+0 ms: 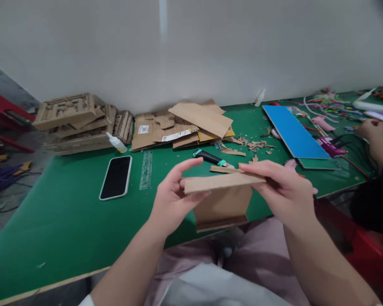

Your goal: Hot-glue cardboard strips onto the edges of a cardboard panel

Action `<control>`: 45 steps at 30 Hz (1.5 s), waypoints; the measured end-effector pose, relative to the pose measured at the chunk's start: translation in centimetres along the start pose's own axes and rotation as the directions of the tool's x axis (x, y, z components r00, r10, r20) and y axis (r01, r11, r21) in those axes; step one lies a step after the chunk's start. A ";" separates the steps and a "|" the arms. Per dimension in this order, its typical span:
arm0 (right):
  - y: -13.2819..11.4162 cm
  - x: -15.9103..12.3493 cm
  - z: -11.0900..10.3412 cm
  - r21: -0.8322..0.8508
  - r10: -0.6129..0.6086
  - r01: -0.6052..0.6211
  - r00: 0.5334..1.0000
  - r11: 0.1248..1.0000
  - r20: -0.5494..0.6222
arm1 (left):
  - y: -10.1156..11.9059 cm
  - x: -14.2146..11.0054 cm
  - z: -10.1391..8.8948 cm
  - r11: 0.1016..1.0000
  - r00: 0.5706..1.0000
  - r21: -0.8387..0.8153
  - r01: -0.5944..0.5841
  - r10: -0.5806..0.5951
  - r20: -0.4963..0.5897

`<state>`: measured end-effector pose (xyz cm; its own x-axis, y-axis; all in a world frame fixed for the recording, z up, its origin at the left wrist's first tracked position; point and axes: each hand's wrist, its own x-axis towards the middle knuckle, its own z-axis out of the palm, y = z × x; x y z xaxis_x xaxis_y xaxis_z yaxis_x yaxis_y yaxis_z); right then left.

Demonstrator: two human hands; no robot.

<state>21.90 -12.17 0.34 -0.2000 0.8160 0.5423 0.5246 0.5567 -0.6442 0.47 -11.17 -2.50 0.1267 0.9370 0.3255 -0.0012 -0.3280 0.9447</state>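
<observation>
Between my two hands is a folded cardboard piece (pixel 223 202), held above the table's front edge. My left hand (pixel 175 197) grips its left end, thumb below and index finger stretched out above. My right hand (pixel 279 187) pinches the right end of the upper edge, fingers on top. A lower panel hangs down with a dark strip along its bottom. Just behind the piece lie a thin cardboard strip (pixel 221 169) and a black and teal utility knife (pixel 212 158), its blade end toward my right hand.
Cardboard sheets (pixel 201 119) and stacked cardboard constructions (pixel 67 112) line the wall. A phone (pixel 115 177), a clear ruler (pixel 146 170) and a glue bottle (pixel 116 143) lie left. A blue board (pixel 293 131) is right, near another person's hand (pixel 378 138). Cardboard scraps (pixel 255 144) are scattered behind the knife.
</observation>
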 end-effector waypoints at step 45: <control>-0.9 -2.4 2.8 0.861 0.630 -0.388 0.769 0.331 0.105 | -0.3 -1.2 0.7 0.383 0.623 0.501 -0.776 0.588 0.515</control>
<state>19.60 -14.16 -1.86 0.0901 0.9949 -0.0449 -0.4612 0.0017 -0.8873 1.05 -12.30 -3.26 0.5894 0.3291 0.7378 0.3985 -0.9128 0.0888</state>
